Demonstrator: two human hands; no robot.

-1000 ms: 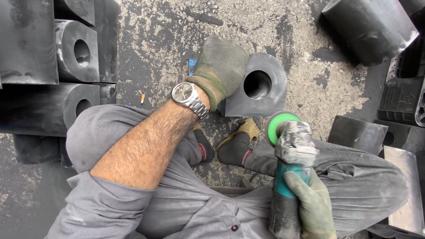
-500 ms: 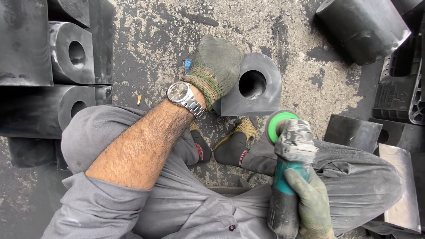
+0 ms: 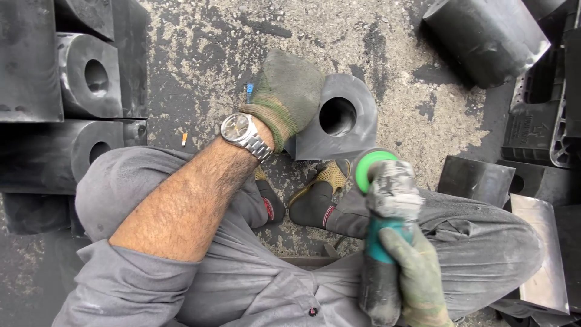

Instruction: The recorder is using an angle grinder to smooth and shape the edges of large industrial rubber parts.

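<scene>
One dark bored block (image 3: pixel 339 124) is gripped at its left edge by the gloved left hand (image 3: pixel 287 91), while the angle grinder (image 3: pixel 387 236), clasped in the right hand (image 3: pixel 417 278), is held just below it.

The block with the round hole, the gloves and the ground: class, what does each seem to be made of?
Block: probably rubber or dark cast material; matt black, smooth faces, clean bore. Left glove and right glove: knitted fabric, grimy green, ribbed cuff. Ground: rough concrete or asphalt, speckled grey with dark stains.
</scene>
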